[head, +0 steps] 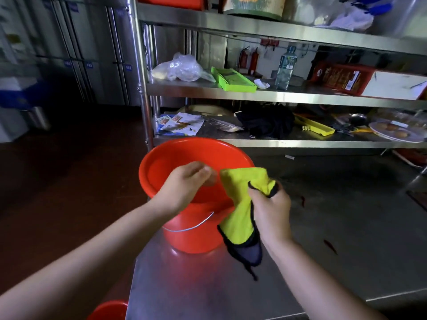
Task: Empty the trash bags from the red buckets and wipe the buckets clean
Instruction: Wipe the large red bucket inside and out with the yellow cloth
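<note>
A red bucket (175, 162) with a metal bail handle stands on the steel table (323, 227), and no bag shows inside it. My right hand (271, 209) grips a yellow cloth (240, 199) with black edging beside the bucket's right rim; the cloth hangs down past the bucket wall. My left hand (187, 183) hovers over the bucket's near rim with its fingers curled, close to the cloth's top corner. Whether those fingers pinch anything is unclear. A second red bucket (108, 310) shows partly at the bottom left, below the table edge.
A steel shelf rack (277, 95) stands behind the table with a plastic bag (182, 68), green tray (233, 79), water bottle (285, 65), papers and dark cloth. Steel cabinets (69, 42) line the left. The dark red floor (57, 181) lies at left.
</note>
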`<state>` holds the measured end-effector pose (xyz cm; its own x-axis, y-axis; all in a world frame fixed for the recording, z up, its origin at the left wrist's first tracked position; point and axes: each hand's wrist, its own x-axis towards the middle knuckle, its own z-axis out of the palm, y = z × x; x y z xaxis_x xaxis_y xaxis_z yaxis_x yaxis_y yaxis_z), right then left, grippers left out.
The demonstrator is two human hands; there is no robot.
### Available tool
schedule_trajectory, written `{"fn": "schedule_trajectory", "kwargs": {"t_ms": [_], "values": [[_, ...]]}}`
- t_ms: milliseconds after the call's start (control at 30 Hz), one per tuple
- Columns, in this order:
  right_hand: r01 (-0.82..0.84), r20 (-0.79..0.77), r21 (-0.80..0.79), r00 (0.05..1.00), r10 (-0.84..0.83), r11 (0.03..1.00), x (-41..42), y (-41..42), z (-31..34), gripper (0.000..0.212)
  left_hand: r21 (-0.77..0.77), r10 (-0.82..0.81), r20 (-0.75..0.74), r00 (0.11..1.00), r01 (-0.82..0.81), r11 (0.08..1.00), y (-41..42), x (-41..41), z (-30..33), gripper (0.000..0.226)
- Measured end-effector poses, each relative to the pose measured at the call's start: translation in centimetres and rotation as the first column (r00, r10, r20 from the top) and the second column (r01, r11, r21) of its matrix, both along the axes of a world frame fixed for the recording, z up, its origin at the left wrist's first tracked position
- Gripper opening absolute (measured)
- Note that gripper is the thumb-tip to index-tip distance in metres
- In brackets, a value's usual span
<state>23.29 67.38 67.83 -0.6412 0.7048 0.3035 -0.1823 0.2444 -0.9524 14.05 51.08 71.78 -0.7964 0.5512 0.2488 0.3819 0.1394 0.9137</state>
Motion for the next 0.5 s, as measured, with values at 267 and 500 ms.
{"fn": "schedule_trajectory", "kwargs": {"t_ms": [267, 500], "values": [[0.117, -0.049, 0.008, 0.992, -0.116, 0.993, 2.6, 3.3, 0.5, 0.008, -0.540, -0.202, -0.800, 0.564, -0.533, 0.651, -2.0, 1.6, -7.9, 0.068], [0.104, -0.005, 0.106, 0.995, -0.104, 0.989, 3.3, 2.1, 0.0, 0.013, -0.395, -0.015, -0.798, 0.602, -0.504, 0.768, -4.3, -1.8, -3.0, 0.042]]}}
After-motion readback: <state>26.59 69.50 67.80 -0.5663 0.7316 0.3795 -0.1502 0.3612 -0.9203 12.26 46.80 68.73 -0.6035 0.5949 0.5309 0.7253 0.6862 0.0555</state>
